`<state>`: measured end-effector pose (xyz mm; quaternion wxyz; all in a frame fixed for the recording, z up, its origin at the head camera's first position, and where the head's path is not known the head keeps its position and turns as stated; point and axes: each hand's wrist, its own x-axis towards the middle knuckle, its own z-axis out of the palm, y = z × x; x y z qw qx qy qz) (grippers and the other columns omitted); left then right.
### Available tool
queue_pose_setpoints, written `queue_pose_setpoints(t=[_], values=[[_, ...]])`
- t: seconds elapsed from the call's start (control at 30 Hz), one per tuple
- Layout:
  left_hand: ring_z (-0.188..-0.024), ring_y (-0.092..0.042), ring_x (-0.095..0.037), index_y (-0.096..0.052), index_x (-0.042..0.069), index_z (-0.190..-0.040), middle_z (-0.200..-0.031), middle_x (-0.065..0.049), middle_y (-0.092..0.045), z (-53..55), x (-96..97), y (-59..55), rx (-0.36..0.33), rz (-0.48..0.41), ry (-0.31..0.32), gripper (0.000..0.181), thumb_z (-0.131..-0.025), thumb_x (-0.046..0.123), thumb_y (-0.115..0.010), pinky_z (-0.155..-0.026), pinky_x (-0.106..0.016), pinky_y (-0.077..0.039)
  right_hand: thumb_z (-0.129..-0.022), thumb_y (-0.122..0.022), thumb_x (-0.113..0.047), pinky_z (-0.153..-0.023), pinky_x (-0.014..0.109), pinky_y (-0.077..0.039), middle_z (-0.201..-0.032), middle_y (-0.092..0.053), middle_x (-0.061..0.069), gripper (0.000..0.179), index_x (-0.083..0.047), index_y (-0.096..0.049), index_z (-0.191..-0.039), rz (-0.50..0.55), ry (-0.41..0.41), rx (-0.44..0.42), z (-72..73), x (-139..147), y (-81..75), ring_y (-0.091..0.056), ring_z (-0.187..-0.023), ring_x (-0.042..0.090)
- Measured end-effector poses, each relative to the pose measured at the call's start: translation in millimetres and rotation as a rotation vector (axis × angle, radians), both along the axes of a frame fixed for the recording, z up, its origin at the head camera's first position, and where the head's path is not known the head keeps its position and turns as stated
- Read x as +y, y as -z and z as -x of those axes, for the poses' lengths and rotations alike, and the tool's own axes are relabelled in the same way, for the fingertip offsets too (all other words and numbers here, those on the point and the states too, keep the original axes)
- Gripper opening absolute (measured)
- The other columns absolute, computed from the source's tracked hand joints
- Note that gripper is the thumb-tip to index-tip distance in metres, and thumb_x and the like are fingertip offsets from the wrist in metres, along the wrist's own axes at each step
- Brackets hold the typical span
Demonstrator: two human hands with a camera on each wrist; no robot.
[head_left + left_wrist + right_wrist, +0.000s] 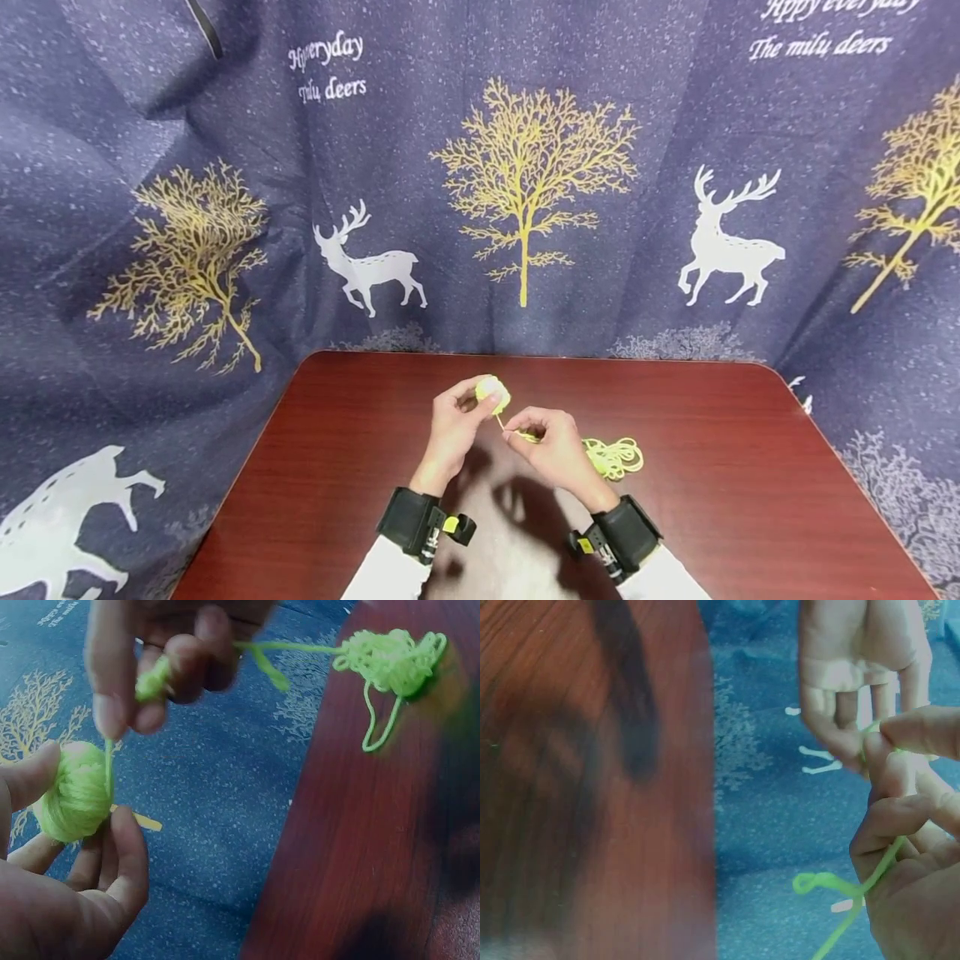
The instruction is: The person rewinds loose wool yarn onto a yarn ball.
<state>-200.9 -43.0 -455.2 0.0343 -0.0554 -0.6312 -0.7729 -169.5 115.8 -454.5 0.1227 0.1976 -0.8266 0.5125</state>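
Curtain lettering (820,47) reads "The milu deers", upper line (840,8) cropped; left hand (452,431) grips yarn ball (491,388), right hand (555,448) pinches strand (109,751).

A reddish-brown table (720,442) has two rounded far corners, and its near middle part shines with a pale glare. Behind it and at both its sides hangs a dark blue curtain (420,50), covered with small white specks. On this cloth are printed a golden tree (523,225) in the middle, a white deer (735,254) on each side of it, and pale bushes (675,343) near the table's far edge. White lettering (821,46) stands higher on the cloth. A narrow dark strip (207,32) is seen at the upper left.
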Motion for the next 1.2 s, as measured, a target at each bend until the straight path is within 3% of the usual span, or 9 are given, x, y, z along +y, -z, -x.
queue_pose_setpoints(t=[0.23, 0.33, 0.47, 0.77, 1.0, 1.2], values=[[-0.095, -0.061, -0.022, -0.059, 0.006, -0.119, -0.107, -0.013, -0.063, -0.4, -0.9, 6.5, 0.055, 0.108, 0.028, 0.045, -0.077, 0.017, -0.072, -0.08, -0.033, -0.05, -0.077, -0.068, -0.004, -0.055, 0.029, -0.047, -0.073, -0.064, 0.001, 0.008, -0.01, -0.066, -0.081, 0.027, -0.046, 0.013, -14.3, 2.0, -41.8, -0.056, -0.06, 0.014], [-0.094, -0.061, -0.022, -0.058, 0.01, -0.122, -0.109, -0.012, -0.062, -2.8, -1.8, 8.2, 0.059, 0.152, 0.081, 0.045, -0.079, 0.019, -0.07, -0.079, -0.034, -0.05, -0.077, -0.067, -0.003, -0.052, 0.028, -0.045, -0.072, -0.064, 0.004, 0.008, -0.008, -0.066, -0.082, 0.057, -0.064, 0.019, -13.3, 6.2, -51.1, -0.054, -0.058, 0.014], [-0.092, -0.06, -0.022, -0.056, 0.009, -0.125, -0.111, -0.015, -0.059, -5.8, -2.6, 10.9, 0.07, 0.136, 0.18, 0.045, -0.083, 0.017, -0.066, -0.079, -0.037, -0.05, -0.077, -0.067, -0.003, -0.047, 0.028, -0.042, -0.07, -0.063, 0.007, 0.007, -0.006, -0.066, -0.084, 0.092, -0.069, 0.01, -8.7, 12.9, -58.6, -0.05, -0.055, 0.017], [-0.094, -0.059, -0.026, -0.058, 0.008, -0.122, -0.107, -0.012, -0.062, -12.8, -4.2, 12.9, 0.152, 0.177, 0.317, 0.043, -0.082, 0.02, -0.067, -0.082, -0.038, -0.049, -0.081, -0.067, -0.011, -0.044, 0.034, -0.046, -0.068, -0.059, 0.016, 0.011, -0.004, -0.065, -0.089, 0.22, -0.072, -0.103, 9.3, 23.4, -67.5, -0.05, -0.054, 0.037], [-0.098, -0.057, -0.023, -0.056, 0.002, -0.122, -0.11, -0.016, -0.059, -16.7, -7.8, 10.1, 0.232, 0.107, 0.455, 0.043, -0.081, 0.012, -0.066, -0.085, -0.039, -0.047, -0.081, -0.068, -0.016, -0.044, 0.037, -0.047, -0.071, -0.06, 0.011, 0.017, -0.003, -0.065, -0.092, 0.262, -0.051, -0.163, 18.6, 25.1, -66.0, -0.051, -0.054, 0.018], [-0.099, -0.058, -0.023, -0.05, -0.005, -0.124, -0.114, -0.025, -0.055, -18.6, -9.3, 6.1, 0.277, 0.014, 0.529, 0.045, -0.082, 0.003, -0.063, -0.085, -0.041, -0.047, -0.081, -0.068, -0.017, -0.043, 0.039, -0.046, -0.076, -0.061, 0.017, 0.016, -0.006, -0.066, -0.092, 0.262, -0.037, -0.226, 28.9, 23.8, -51.3, -0.052, -0.057, 0.022]])
